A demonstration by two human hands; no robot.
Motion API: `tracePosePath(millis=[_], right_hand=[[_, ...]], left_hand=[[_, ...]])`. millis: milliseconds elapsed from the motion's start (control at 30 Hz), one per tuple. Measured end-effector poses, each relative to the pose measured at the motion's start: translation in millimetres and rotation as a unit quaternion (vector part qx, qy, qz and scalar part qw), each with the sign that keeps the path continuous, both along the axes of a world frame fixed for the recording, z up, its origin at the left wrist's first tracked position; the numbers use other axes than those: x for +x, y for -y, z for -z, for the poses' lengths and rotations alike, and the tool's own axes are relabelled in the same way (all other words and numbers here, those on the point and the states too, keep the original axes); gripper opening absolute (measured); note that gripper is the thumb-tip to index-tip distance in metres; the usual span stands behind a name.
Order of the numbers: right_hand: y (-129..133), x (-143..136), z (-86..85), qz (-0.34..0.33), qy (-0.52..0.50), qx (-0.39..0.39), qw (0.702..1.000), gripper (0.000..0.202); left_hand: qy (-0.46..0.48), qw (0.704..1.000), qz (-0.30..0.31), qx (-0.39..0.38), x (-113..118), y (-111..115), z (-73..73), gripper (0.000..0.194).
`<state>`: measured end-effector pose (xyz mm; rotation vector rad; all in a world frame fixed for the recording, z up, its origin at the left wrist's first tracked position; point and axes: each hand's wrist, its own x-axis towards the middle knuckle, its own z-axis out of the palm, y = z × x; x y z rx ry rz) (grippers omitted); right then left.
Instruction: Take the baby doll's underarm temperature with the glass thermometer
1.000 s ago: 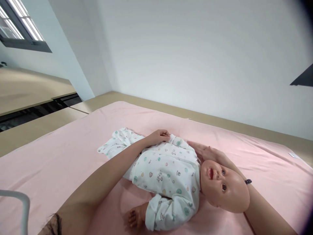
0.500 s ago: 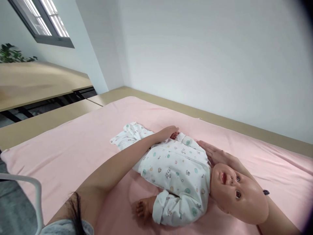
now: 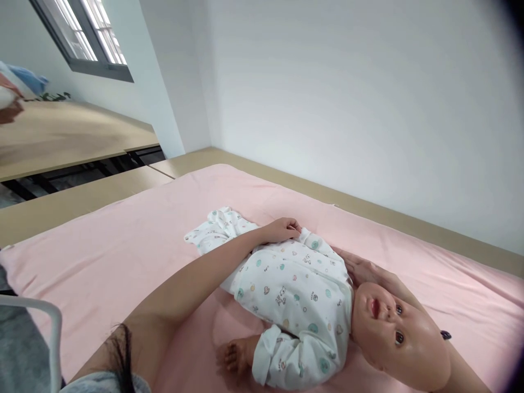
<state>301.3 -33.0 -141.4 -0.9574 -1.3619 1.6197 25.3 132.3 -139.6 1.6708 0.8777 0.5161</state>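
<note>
A baby doll (image 3: 401, 335) lies on its back on a pink sheet (image 3: 135, 229), head to the right. It wears a white printed romper (image 3: 295, 289). My left hand (image 3: 282, 230) reaches across the doll's body to its far sleeve cuff, fingers curled around the doll's far hand, which they now hide. Along the doll's far shoulder and sleeve, my right hand (image 3: 366, 271) lies with fingers stretched out; its fingertips are partly hidden by the sleeve. My right forearm passes behind the doll's head. The doll's near hand (image 3: 239, 355) rests on the sheet.
A white wall (image 3: 347, 98) borders the table's far edge. Another wooden table (image 3: 82, 128) stands at the left, where a person's blurred hand (image 3: 10, 112) and blue and white cloth (image 3: 28, 79) show. A curved white rail (image 3: 55, 338) is at the lower left.
The fingers of my left hand have curled over the doll's far hand, which showed before. My right fingers slid slightly under the sleeve. A person's hand and cloth came into view at the left.
</note>
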Motion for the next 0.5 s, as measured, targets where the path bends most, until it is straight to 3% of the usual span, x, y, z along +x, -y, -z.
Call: tracePosePath(millis=[267, 500], right_hand=[[-15.7, -12.1, -7.0, 0.024, -0.021, -0.026, 0.999, 0.080], [-4.1, -15.4, -21.5, 0.006, -0.058, -0.074, 0.996, 0.085]], left_hand=[[-0.017, 1.000, -0.001, 0.003, -0.4, 1.0, -0.3, 0.032], [-0.025, 0.999, -0.012, 0.031, -1.7, -3.0, 6.9, 0.035]])
